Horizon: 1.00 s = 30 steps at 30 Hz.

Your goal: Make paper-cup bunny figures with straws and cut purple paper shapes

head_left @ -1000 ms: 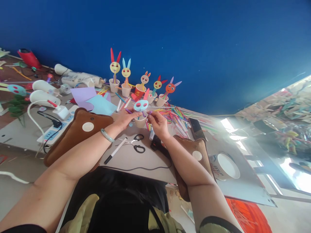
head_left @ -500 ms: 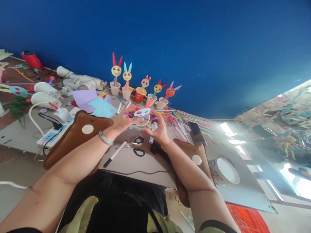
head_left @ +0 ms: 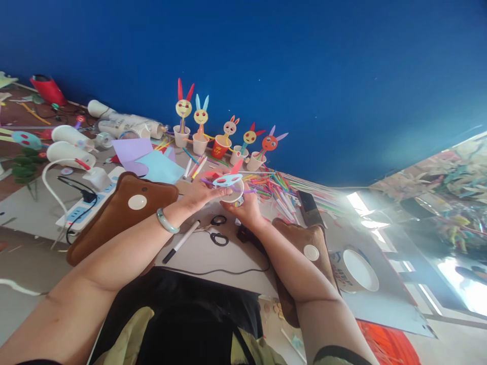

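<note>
White paper cup (head_left: 238, 190) with blue rabbit head (head_left: 230, 180) sits between both hands, near row of rabbit-topped cups (head_left: 221, 147). Left hand (head_left: 200, 195) grasps it, thumb at rim; right hand (head_left: 249, 209) cradles opposite side, apparently steadying it. Mouth tips toward person, long axis slanting down and away; base hidden. Red ear (head_left: 236, 167) points up toward blue wall (head_left: 304, 76). Scissors (head_left: 210, 227), marker (head_left: 181, 241) lie on bench (head_left: 228, 261), likely for easy reach.

Held cup (head_left: 237, 188): smooth paper, matt. Scissors (head_left: 213, 234): metal, glossy plastic. 2 cushions (head_left: 117, 223): napped cloth. Bangle (head_left: 168, 222): smooth, glossy. Wall (head_left: 243, 61): matt.
</note>
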### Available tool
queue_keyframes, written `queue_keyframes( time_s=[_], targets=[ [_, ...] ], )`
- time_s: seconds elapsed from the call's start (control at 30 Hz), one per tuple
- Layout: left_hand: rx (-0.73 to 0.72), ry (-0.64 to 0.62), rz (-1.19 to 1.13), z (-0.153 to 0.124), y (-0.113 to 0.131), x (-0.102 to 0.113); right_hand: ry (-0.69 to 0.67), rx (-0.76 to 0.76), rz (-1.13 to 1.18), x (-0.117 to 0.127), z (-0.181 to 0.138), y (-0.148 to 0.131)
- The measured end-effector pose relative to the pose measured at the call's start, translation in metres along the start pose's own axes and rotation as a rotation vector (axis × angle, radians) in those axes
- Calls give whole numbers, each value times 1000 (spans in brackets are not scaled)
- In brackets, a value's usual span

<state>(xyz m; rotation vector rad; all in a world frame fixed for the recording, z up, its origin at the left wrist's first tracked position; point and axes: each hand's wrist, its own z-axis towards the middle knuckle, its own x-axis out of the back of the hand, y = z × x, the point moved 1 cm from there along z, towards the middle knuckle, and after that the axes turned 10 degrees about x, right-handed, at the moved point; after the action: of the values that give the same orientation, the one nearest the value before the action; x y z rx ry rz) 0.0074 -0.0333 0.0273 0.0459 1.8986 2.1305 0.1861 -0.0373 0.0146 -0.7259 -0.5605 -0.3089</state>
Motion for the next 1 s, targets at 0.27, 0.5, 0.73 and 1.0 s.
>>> queue_keyframes(
  time_s=[0.27, 0.5, 0.73, 1.0],
  targets=[
    [-65, -200, -179, 2, -7, 1, 65, -21, -73, 2, -1, 0],
    [79, -328, -189, 1, -7, 0, 79, -103, -22, 6, -4, 5],
    [222, -371, -273, 6, -23, 2, 63, -92, 14, 6, -2, 0],
    [199, -402, -279, 5, -22, 0, 13, -121, 48, 8, 2, -6]
  ],
)
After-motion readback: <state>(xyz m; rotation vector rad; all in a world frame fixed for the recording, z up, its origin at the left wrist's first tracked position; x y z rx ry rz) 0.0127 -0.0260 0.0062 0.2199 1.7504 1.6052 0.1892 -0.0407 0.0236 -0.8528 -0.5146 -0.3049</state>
